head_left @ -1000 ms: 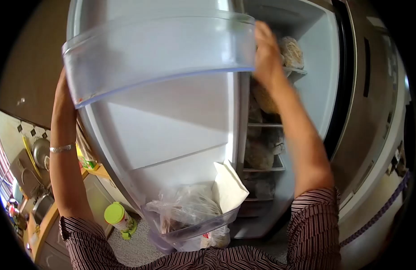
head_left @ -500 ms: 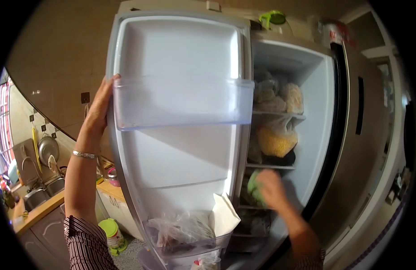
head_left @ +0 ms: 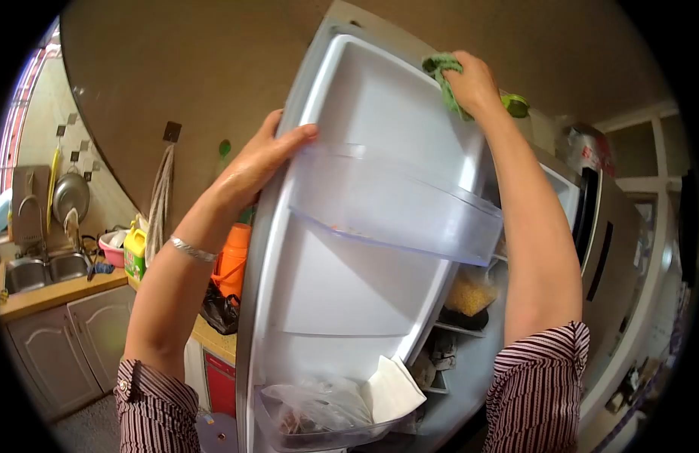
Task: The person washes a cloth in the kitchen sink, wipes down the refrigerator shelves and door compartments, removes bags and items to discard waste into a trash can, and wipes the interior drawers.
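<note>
Cloth (head_left: 443, 69), green and bunched, sits high at the upper right corner of the door (head_left: 398, 87), in my right hand (head_left: 474, 81). My fingers are closed on it, with folds sticking out to the left and a loose tail hanging down and to the right. I cannot tell how firmly it presses on the door there. The door's long axis leans in my view, top to the right and foot to the left, and its top edge slants down toward the cloth. My left hand (head_left: 270, 151) is clamped on the door's left edge, thumb on the inner face and fingers round behind, partly hidden; it is lower than the right and well apart from the cloth, so of my 2 hands the right is the nearer to that corner. From the cloth, the clear bin (head_left: 395, 204) lies below, spanning the door crosswise, with its left end just beside my left thumb. My right forearm (head_left: 542, 226) rises past the bin's right end, in front of the fridge (head_left: 470, 370). Far below both hands, the lower bin (head_left: 327, 438) holds a plastic bag (head_left: 319, 404) and a white packet (head_left: 393, 389).
</note>
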